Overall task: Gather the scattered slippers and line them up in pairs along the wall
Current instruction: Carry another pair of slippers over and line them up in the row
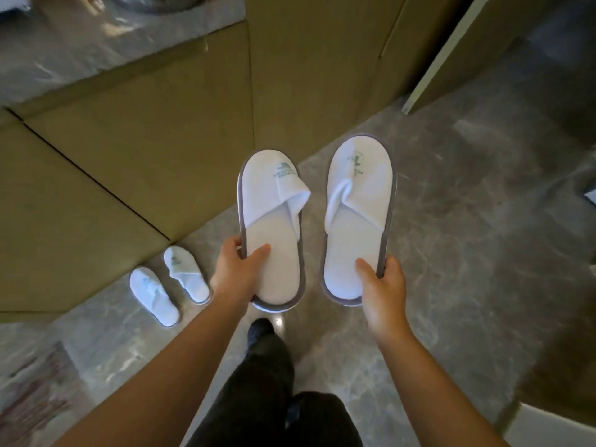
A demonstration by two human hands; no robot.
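- Grey marbled floor (451, 221) runs up to tan cabinet panels (145, 156) that act as the wall here, spanning 9 to 12 o'clock in the head view.
- Left hand (237, 269) grips the heel of the left-held slipper (272, 227): thumb on the insole, fingers curled under the sole.
- Right hand (383, 285) grips the heel of the right-held slipper (356, 221) the same way, thumb on top.
- Both held slippers are off the floor, side by side with a gap between them, long axes roughly parallel, toes at 12 o'clock, heels toward the person.
- Placed pair (171, 285) already sits on the floor at about 8 o'clock from the left hand, toes near the panel base, long axes tilted toward 11 o'clock.
- Key relation: the free slot along the wall looks to be just right of the placed pair, at about 10 o'clock from the held slippers. Left hand is nearer to it.
- Judgement: the next move needs both slippers lowered and swung slightly toward 11 o'clock to match the placed pair's axis, toes to the panel.
- Risk: the soft upper of the left-held slipper is folded over, so it may land crooked.
- Person's dark trouser leg and shoe (261, 330) are at 6 o'clock, below the slippers.
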